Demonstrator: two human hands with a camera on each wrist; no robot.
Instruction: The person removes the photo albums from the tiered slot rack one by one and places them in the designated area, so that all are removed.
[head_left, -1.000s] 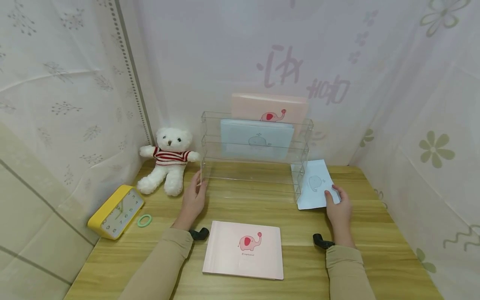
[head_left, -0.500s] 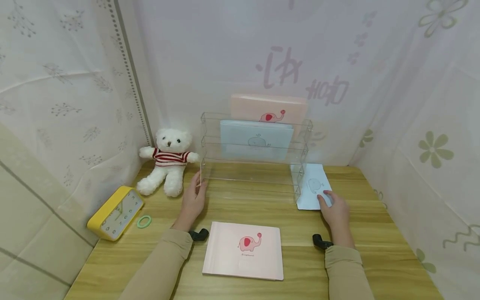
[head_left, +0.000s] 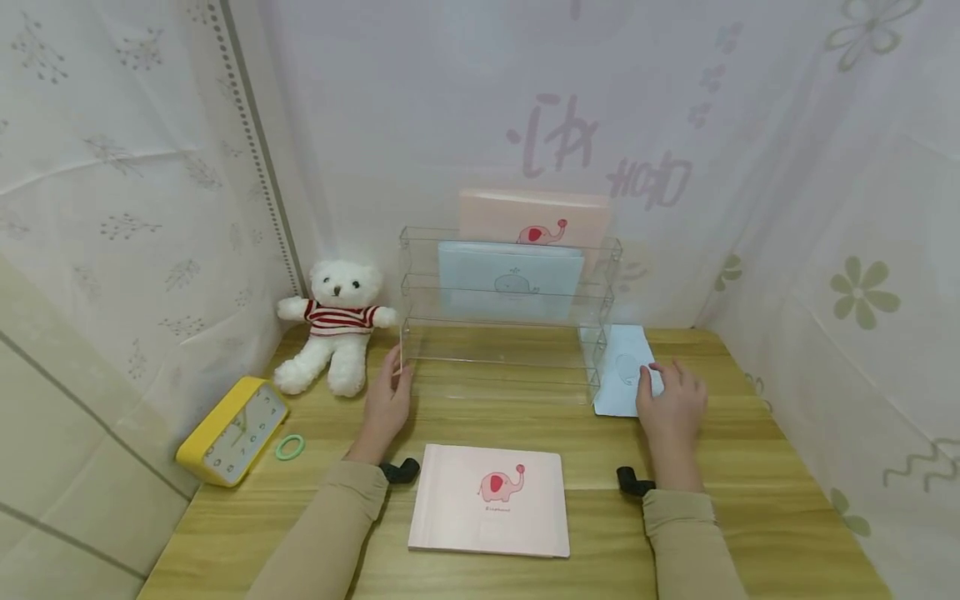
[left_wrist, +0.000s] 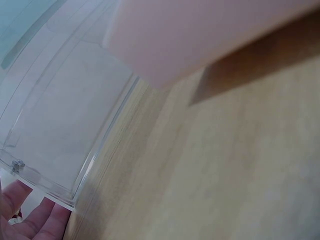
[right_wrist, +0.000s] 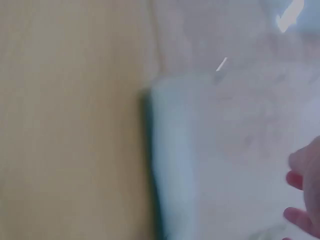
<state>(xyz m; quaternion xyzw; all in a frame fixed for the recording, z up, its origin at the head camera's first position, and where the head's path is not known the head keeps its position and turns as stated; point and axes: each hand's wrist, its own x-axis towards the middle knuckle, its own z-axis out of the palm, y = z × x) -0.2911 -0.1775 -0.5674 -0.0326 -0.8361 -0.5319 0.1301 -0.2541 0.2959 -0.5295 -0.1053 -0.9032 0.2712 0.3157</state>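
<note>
A clear rack (head_left: 502, 360) stands at the back of the table, its parts see-through. My left hand (head_left: 386, 404) rests against the rack's left side panel, low near its front corner; the left wrist view shows those fingers (left_wrist: 56, 220) on the panel's outer side. Right of the rack lies a pale blue booklet (head_left: 613, 383) with a whale drawing, its left part overlapping the rack's right end. My right hand (head_left: 675, 408) is over the booklet's right edge, thumb and fingers apart. In the right wrist view the fingertips (right_wrist: 296, 217) overlap the pale cover.
A pink booklet (head_left: 540, 208) and a light blue booklet (head_left: 480, 279) stand in the rack's upper slots. Another pink elephant booklet (head_left: 457, 500) lies in front. To the left are a white teddy bear (head_left: 337, 287), a yellow clock (head_left: 217, 417) and a green ring (head_left: 290, 447).
The blue whale booklet has shifted a little left and lies flatter. My right hand pinched its corner earlier and has since loosened, with its fingers spread. The left hand has stayed at the rack.
</note>
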